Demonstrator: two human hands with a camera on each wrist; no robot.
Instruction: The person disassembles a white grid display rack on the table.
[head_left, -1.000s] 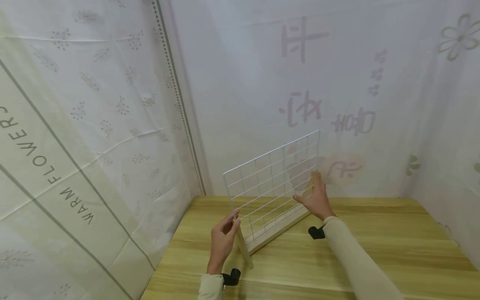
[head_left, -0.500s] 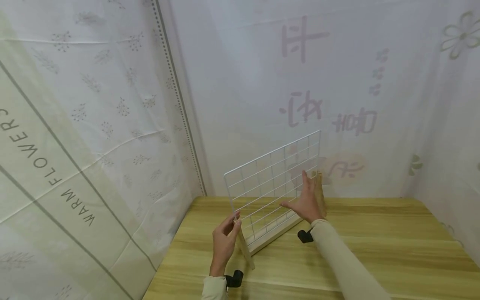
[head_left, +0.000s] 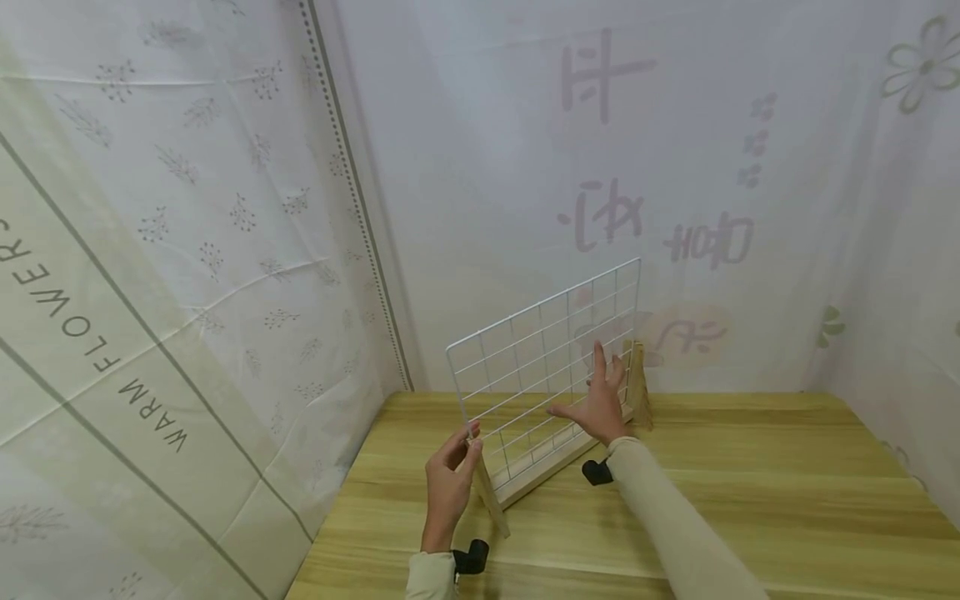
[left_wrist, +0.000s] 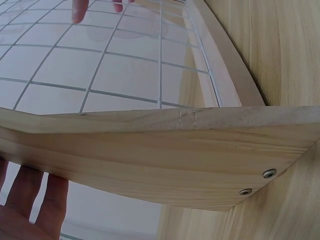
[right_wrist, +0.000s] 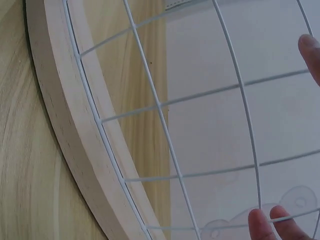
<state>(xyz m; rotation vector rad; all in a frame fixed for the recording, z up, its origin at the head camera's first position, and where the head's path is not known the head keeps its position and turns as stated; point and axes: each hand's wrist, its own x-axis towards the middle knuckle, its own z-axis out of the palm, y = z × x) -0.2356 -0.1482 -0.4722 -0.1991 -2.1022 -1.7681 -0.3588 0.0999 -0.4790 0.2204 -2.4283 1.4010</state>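
Grid of white wire [head_left: 546, 367], rectangular, stands on the straight pale wooden beam [head_left: 550, 469], apparently slotted for support, left hand [head_left: 448, 483] pinching the flat pale wooden panel [left_wrist: 125, 155] at the beam's left end, seemingly for steadiness, right hand [head_left: 597, 407] spread above the beam's right half.

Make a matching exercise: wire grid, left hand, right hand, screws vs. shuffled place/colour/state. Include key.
Things
1. wire grid
2. left hand
3. right hand
4. screws

Place, colour or state
A. thumb spread away from the fingers, by the grid
B. white, lower edge along the wooden base rail
C. in the outer face of the near end piece
D. at the upper end of the near end piece

Pairs: 1-B, 2-D, 3-A, 4-C
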